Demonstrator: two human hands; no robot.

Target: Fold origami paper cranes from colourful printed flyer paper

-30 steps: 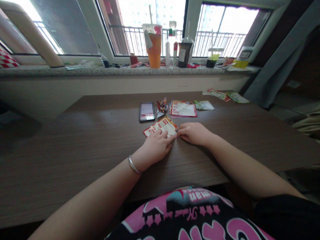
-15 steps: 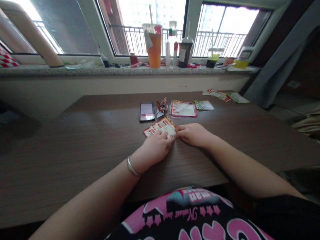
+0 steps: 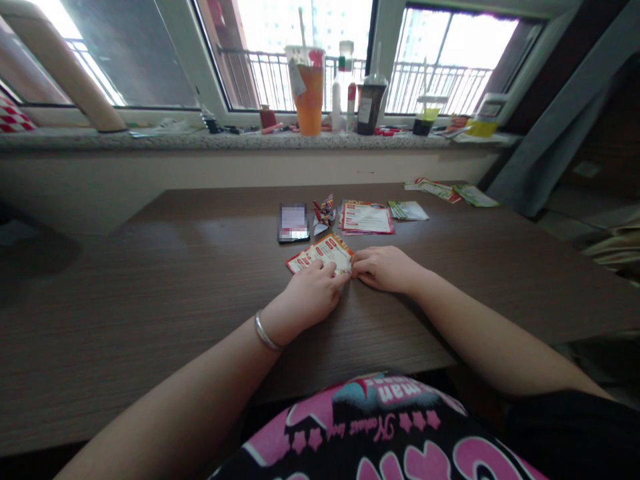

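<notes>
A printed paper leaflet (image 3: 327,250) with red and yellow edges lies aslant on the table, its near edge partly under my fingers. My left hand (image 3: 314,290) rests on its near side, fingers apart and pressing it down, the thumb side reaching to the right corner. At that corner my right hand (image 3: 383,267) pinches the paper, fingertips closed; exactly how the corner sits between them is hidden. Just beyond lies a folded, patterned paper piece (image 3: 325,215). A stack of similar leaflets (image 3: 367,218) is behind and to the right.
A phone (image 3: 294,223) lies left of the folded piece. Green-edged papers (image 3: 409,211) sit right of the stack, with more leaflets (image 3: 440,191) at the table's back right. An orange drink cup (image 3: 307,100), bottles and a dark cup (image 3: 369,107) stand on the windowsill (image 3: 225,141).
</notes>
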